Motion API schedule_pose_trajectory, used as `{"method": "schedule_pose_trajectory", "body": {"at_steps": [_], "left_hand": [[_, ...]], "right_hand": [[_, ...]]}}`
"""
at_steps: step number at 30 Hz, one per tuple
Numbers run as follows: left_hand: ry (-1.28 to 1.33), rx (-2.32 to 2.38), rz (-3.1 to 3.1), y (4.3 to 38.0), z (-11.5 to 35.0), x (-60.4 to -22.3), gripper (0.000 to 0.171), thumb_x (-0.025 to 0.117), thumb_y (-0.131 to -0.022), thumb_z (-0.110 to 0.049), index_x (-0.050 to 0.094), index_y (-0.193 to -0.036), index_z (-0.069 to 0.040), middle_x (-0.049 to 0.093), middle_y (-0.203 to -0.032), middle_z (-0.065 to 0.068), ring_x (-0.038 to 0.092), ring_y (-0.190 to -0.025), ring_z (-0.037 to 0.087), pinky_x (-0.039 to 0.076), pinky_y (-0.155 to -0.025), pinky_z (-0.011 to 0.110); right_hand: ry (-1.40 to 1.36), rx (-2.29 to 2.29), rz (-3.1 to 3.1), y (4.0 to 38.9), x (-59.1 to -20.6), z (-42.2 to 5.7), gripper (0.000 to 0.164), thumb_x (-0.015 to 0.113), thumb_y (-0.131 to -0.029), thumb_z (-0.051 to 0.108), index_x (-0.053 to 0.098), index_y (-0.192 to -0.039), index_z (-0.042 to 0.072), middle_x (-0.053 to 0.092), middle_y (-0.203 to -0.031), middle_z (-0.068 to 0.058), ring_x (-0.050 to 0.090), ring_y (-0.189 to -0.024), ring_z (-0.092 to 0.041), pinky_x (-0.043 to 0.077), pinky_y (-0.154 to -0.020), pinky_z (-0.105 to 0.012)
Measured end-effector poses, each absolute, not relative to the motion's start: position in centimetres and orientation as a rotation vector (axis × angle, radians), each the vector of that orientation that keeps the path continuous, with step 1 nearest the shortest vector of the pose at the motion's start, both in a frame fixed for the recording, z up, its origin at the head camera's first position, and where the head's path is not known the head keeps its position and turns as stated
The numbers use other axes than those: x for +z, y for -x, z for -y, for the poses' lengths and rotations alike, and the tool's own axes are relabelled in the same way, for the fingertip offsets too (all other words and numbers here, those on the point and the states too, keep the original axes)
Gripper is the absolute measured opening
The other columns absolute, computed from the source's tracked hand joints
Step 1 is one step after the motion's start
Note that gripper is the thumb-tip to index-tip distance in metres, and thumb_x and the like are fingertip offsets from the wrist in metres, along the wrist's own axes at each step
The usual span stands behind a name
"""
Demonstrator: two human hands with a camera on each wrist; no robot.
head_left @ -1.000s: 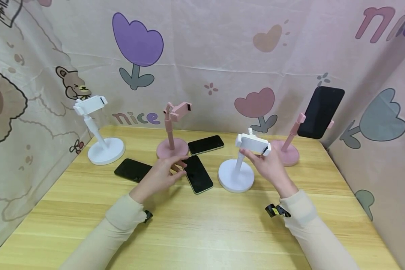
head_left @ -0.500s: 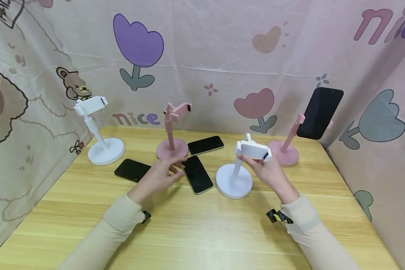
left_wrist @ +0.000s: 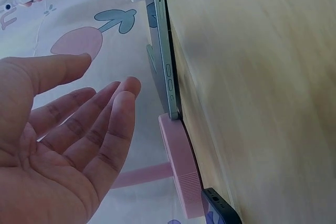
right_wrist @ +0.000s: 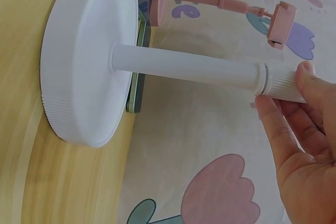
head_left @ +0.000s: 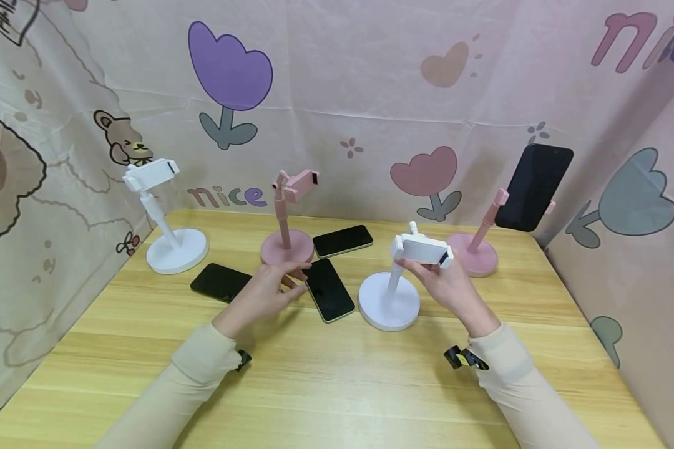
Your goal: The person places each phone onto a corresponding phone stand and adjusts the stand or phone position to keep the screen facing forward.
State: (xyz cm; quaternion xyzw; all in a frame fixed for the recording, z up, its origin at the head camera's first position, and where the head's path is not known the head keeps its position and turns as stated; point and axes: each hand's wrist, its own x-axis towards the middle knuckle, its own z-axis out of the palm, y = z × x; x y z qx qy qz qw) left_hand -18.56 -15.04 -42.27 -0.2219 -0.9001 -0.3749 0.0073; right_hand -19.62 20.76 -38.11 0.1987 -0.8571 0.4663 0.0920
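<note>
My right hand [head_left: 446, 284] grips the upper stem of a white phone stand [head_left: 389, 302], just under its clamp head; the right wrist view shows thumb and fingers around the ribbed collar [right_wrist: 283, 82]. Its round base is on the table or very close to it; I cannot tell which. My left hand [left_wrist: 68, 140] hovers with relaxed, parted fingers and nothing in them. Close to its fingertips lies a black-screened phone [head_left: 329, 290] with a pale green edge. The pink phone stand [head_left: 288, 246] stands just behind this hand, its clamp holding nothing.
Another white phone stand [head_left: 176, 251] is at the back left. A pink stand [head_left: 472, 254] at the back right holds an upright phone [head_left: 533, 187]. Two more phones lie flat: one at the back [head_left: 343, 241], one by the left wrist [head_left: 220, 282]. Printed cloth hangs behind the wooden table [head_left: 337, 386].
My right hand has drawn the white stand slightly toward me and left in the first half second, then held still. The left hand has shifted only slightly.
</note>
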Motion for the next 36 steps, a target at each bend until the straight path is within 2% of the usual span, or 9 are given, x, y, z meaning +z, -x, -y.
{"method": "schedule_pose_trajectory", "body": {"at_steps": [5, 11, 15, 21, 27, 32, 36], "left_hand": [[0.701, -1.169, 2.813, 18.9, 15.2, -42.4, 0.039, 0.073, -0.101, -0.004, 0.067, -0.138, 0.001, 0.077, -0.117, 0.020, 0.079, -0.096, 0.027, 0.068, -0.085, 0.036], [0.636, -1.142, 2.843, 19.0, 15.2, -42.2, 0.035, 0.073, -0.102, -0.009, 0.069, -0.136, -0.001, 0.075, -0.124, 0.020, 0.077, -0.106, 0.030, 0.066, -0.095, 0.049], [0.615, -1.132, 2.846, 19.3, 15.1, -42.0, 0.035, 0.073, -0.102, -0.010, 0.068, -0.135, 0.000, 0.073, -0.130, 0.021, 0.076, -0.112, 0.033, 0.063, -0.100, 0.053], [0.610, -1.118, 2.856, 19.9, 15.0, -42.0, 0.036, 0.073, -0.103, -0.010, 0.068, -0.137, 0.000, 0.073, -0.132, 0.021, 0.074, -0.116, 0.035, 0.061, -0.104, 0.055], [0.611, -1.107, 2.867, 20.4, 15.1, -42.3, 0.038, 0.071, -0.103, -0.010, 0.066, -0.140, -0.001, 0.072, -0.136, 0.022, 0.072, -0.122, 0.038, 0.059, -0.108, 0.056], [0.620, -1.095, 2.867, 20.9, 15.2, -42.6, 0.040, 0.071, -0.103, -0.010, 0.065, -0.141, 0.001, 0.070, -0.140, 0.024, 0.071, -0.125, 0.041, 0.058, -0.110, 0.056], [0.635, -1.088, 2.861, 21.3, 15.1, -42.8, 0.040, 0.072, -0.103, -0.009, 0.065, -0.140, 0.003, 0.072, -0.135, 0.025, 0.072, -0.121, 0.041, 0.059, -0.108, 0.055]], "right_hand": [[-0.589, 1.338, 2.564, 19.7, -38.1, -20.7, 0.034, 0.081, -0.098, 0.013, 0.073, -0.129, 0.004, 0.078, -0.122, -0.017, 0.074, -0.111, -0.031, 0.065, -0.093, -0.046], [-0.575, 1.309, 2.597, 19.6, -38.0, -20.9, 0.037, 0.082, -0.097, 0.018, 0.072, -0.130, 0.005, 0.077, -0.123, -0.017, 0.075, -0.115, -0.034, 0.066, -0.094, -0.051], [-0.592, 1.341, 2.634, 19.3, -37.9, -21.3, 0.040, 0.083, -0.097, 0.019, 0.069, -0.132, 0.007, 0.075, -0.125, -0.016, 0.074, -0.116, -0.035, 0.066, -0.095, -0.049], [-0.584, 1.218, 2.727, 18.1, -38.1, -21.9, 0.032, 0.085, -0.095, 0.020, 0.067, -0.118, 0.006, 0.072, -0.106, -0.012, 0.073, -0.100, -0.026, 0.068, -0.091, -0.043], [-0.569, 1.103, 2.929, 16.9, -38.0, -21.9, 0.033, 0.083, -0.096, 0.030, 0.073, -0.112, 0.002, 0.076, -0.102, -0.007, 0.074, -0.096, -0.019, 0.067, -0.090, -0.041], [-0.628, 1.078, 2.953, 16.2, -38.1, -21.3, 0.036, 0.082, -0.097, 0.031, 0.074, -0.112, 0.000, 0.076, -0.100, -0.005, 0.073, -0.095, -0.017, 0.066, -0.091, -0.041], [-0.686, 1.095, 2.923, 15.7, -38.2, -20.6, 0.039, 0.083, -0.096, 0.029, 0.073, -0.115, -0.003, 0.077, -0.103, -0.009, 0.073, -0.095, -0.017, 0.067, -0.090, -0.041]]}}
